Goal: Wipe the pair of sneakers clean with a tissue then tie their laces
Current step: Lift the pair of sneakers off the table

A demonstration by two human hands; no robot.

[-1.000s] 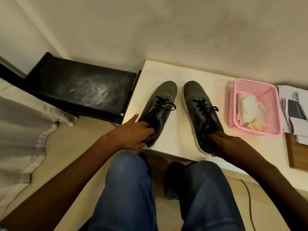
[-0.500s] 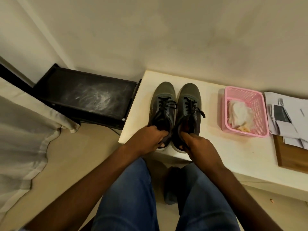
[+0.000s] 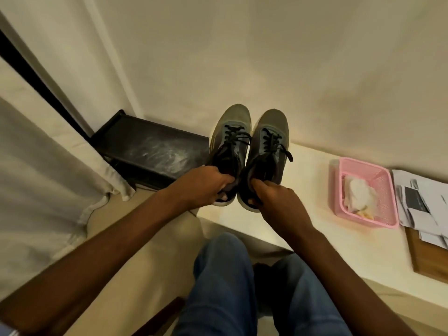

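Two grey sneakers with black laces are held side by side above the left end of the white table (image 3: 303, 236), toes pointing away from me. My left hand (image 3: 202, 184) grips the heel of the left sneaker (image 3: 231, 137). My right hand (image 3: 276, 198) grips the heel collar of the right sneaker (image 3: 272, 139), fingers tucked inside. Both laces look tied in bows. Crumpled white tissue (image 3: 358, 192) lies in a pink basket (image 3: 339, 190) on the table to the right.
A black dusty shelf (image 3: 150, 151) stands left of the table against the wall. White papers (image 3: 421, 202) lie on a wooden board (image 3: 426, 260) at the far right. A pale curtain (image 3: 48, 178) hangs at the left. My jeans-clad knees (image 3: 225, 275) are below.
The sneakers were apart on the table a second ago. Both hands brought them together and lifted them off the table, up and to the left; the camera tilted up.
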